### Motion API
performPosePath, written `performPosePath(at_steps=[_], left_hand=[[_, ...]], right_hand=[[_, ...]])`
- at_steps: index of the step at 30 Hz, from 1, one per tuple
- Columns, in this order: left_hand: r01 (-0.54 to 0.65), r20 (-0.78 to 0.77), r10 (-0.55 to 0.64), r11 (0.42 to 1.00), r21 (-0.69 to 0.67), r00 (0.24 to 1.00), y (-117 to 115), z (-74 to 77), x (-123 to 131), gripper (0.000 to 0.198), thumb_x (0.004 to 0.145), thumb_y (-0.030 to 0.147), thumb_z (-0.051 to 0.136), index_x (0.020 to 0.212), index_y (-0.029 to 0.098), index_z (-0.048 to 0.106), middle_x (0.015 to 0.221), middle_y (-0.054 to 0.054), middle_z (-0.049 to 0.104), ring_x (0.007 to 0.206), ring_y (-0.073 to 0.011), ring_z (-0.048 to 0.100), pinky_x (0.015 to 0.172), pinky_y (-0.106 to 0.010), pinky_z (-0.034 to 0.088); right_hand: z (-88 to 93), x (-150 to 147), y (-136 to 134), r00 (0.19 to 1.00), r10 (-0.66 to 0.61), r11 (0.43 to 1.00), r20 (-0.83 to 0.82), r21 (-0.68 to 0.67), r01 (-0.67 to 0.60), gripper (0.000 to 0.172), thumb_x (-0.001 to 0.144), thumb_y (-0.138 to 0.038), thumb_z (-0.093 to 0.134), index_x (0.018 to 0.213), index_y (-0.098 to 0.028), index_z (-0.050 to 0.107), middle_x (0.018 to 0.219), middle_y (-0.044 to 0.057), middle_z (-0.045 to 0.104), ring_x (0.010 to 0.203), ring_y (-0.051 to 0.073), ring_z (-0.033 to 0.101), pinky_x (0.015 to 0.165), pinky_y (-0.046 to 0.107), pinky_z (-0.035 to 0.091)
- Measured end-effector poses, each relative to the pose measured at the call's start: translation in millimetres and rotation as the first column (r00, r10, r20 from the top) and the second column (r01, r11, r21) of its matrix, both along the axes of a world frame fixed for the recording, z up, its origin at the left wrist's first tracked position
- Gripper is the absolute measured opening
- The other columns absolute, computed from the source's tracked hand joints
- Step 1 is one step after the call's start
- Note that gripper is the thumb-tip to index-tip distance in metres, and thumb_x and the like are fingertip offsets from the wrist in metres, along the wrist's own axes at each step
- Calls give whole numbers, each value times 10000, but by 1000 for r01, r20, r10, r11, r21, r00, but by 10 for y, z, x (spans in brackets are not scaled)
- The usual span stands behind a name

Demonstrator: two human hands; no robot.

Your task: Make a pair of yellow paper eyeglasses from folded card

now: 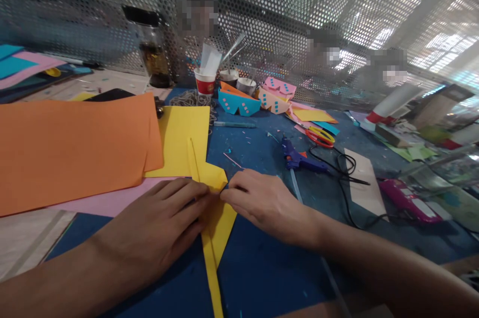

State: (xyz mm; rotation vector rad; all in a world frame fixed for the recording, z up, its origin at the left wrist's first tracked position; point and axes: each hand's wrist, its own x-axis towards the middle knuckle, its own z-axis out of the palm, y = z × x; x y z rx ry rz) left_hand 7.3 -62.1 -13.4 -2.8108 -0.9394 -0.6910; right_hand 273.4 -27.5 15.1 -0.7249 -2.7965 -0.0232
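Note:
A piece of yellow paper [224, 223] with folded edges lies on the blue table in front of me, a long narrow strip of it running toward the near edge. Across its left side rests my left hand [160, 223], fingers bent together and pressed down on the paper. My right hand [265, 203] pinches the paper's right edge near a folded corner, thumb and fingers closed. The fingertips of both hands nearly meet and partly hide the fold. Just beyond lies a yellow sheet [185, 128], partly under orange sheets [75, 153].
A blue glue gun [299, 158] with a black cord lies right, near yellow-and-red scissors [320, 137]. Decorated paper glasses [239, 103] and a red-and-white cup [205, 83] stand at the back. A perforated metal screen [254, 18] rises behind them. Far right is a magenta device [407, 200].

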Motion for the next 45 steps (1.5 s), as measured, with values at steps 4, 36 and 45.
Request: performPosePath(at_steps=[4,36,45], left_hand=[[13,5,-13,1000,9,1000,11,-1,10,242,1044,180,513,1182,223,708,1161,-78,754,1046,-272,677,922,-410,520],[39,-111,-27,993,110,993,8,18,37,282,1079,157,463,1037,187,740,1084,-119,760,982,-302,644,843,-459,506],[45,-121,-31,993,111,992,14,-21,2,307,1075,138,439,1080,164,745,1118,-130,754,1031,-315,642,895,-473,494]], right_hand=[[-2,13,7,1000,5,1000,3,11,-5,150,1125,-168,563,1143,-203,708,1093,66,739,958,199,640,696,312,484],[119,16,-21,997,-21,995,70,-98,28,152,1138,-215,566,1140,-151,704,1163,106,725,1086,233,674,819,326,542],[178,7,-25,989,17,999,144,-41,-11,88,1110,-146,599,1096,-151,686,1156,96,726,1004,220,658,732,321,499]])
